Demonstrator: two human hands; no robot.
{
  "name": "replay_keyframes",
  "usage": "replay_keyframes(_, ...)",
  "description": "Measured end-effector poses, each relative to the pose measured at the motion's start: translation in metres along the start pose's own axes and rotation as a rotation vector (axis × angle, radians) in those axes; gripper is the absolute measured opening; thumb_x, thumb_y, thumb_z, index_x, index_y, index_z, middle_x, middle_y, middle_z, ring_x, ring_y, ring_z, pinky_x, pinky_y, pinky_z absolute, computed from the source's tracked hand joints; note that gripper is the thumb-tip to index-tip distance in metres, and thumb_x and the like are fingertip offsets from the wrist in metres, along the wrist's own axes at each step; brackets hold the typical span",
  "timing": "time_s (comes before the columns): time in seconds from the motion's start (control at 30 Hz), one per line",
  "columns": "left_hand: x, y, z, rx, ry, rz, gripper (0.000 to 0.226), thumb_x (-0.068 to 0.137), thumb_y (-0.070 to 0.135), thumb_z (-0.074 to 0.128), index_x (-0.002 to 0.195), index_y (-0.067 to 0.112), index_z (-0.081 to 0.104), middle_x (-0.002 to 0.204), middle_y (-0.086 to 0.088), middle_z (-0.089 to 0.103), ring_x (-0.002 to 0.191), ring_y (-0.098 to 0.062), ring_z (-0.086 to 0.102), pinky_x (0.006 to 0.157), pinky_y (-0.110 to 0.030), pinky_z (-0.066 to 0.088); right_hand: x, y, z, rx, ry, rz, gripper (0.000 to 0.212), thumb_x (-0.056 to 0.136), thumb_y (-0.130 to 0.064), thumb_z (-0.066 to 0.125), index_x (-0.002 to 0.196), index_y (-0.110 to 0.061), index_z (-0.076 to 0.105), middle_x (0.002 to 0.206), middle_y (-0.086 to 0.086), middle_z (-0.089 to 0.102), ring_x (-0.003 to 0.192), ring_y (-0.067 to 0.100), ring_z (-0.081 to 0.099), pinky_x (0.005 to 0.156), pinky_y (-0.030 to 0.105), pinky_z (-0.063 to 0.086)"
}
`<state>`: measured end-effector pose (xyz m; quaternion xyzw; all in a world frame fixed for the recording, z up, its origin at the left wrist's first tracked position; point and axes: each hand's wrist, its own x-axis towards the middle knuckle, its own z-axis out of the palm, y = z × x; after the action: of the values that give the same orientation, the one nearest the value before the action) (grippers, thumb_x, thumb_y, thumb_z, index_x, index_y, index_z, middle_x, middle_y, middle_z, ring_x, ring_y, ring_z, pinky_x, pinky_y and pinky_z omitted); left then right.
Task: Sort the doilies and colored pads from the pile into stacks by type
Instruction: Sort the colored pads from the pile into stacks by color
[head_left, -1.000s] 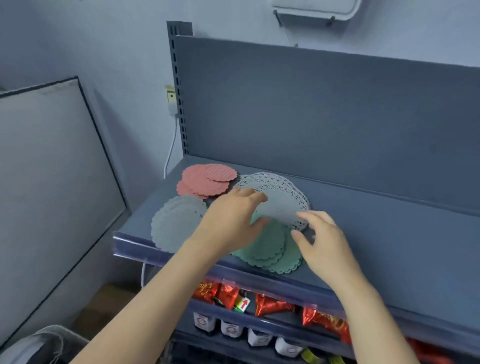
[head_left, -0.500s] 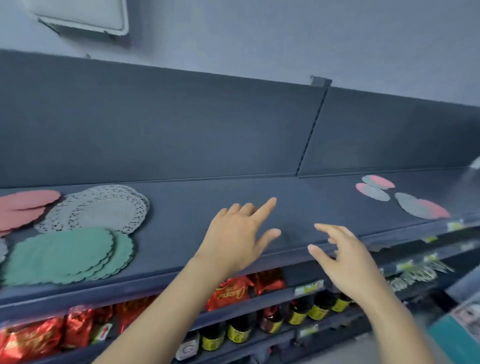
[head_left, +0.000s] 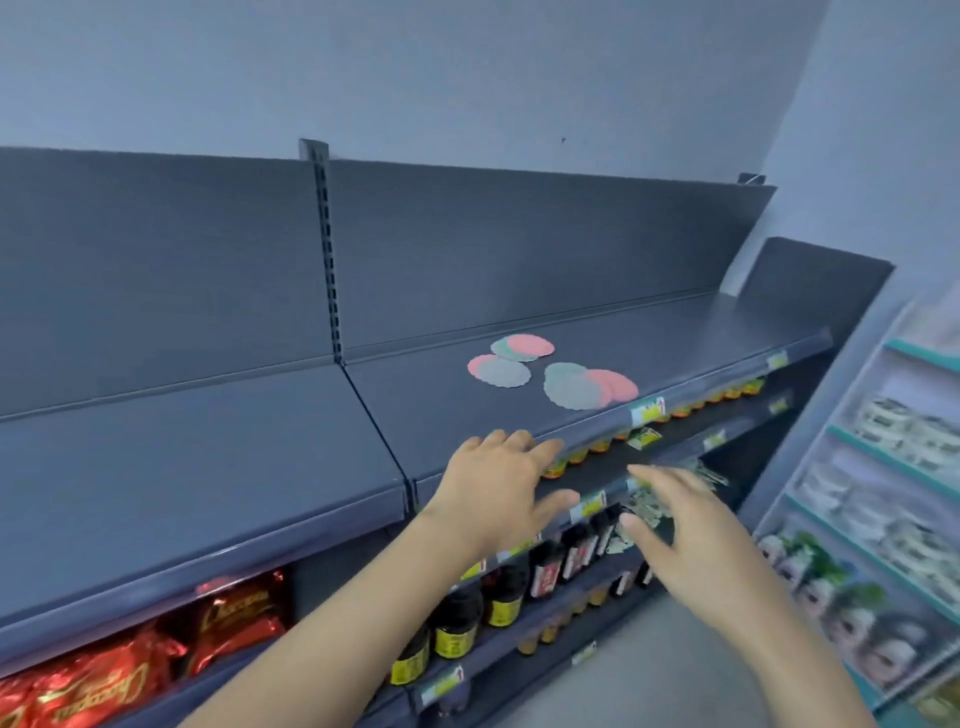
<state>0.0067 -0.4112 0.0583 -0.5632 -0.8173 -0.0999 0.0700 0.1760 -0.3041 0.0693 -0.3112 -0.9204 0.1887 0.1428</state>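
On the right part of the upper shelf (head_left: 431, 410), the pile of pads (head_left: 571, 389) is spread in three small overlapping groups of pink, grey and green rounds, the nearest group lying close to the front edge; a lace doily cannot be made out among them. Both hands are held in front of the shelf edge, apart from the pile. The left hand (head_left: 498, 488) and the right hand (head_left: 680, 525) are seen with fingers straight and spread, and nothing is held in either. The step is judged to be a reach toward the pile for the next piece. Since the pads look thin and flat, a grip from above is not likely to work. The top pad of the nearest group should rather be slid sideways by one fingertip until its scalloped rim is free, then pinched at the rim, while the pads under it are pressed down lightly by the other hand. Only one colour should be taken at a time. Care is needed near the front edge, because a pushed pad could slip down to the bottles (head_left: 506, 592) below.
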Motion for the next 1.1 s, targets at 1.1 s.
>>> replay_keyframes(1.1, 0.338, -0.039, 0.097, -0.312, -0.377, -0.879, 0.061, 0.053, 0.03, 0.092, 0.102, 0.024, 0.057, 0.09, 0.01, 0.055, 0.086, -0.019, 0.056, 0.068, -0.026, 0.044, 0.423, 0.161, 0.045, -0.07, -0.682, -0.457, 0.059, 0.055, -0.064, 0.079, 0.084, -0.026, 0.044, 0.078, -0.016, 0.05, 0.069, 0.009, 0.046, 0.052, 0.025, 0.033)
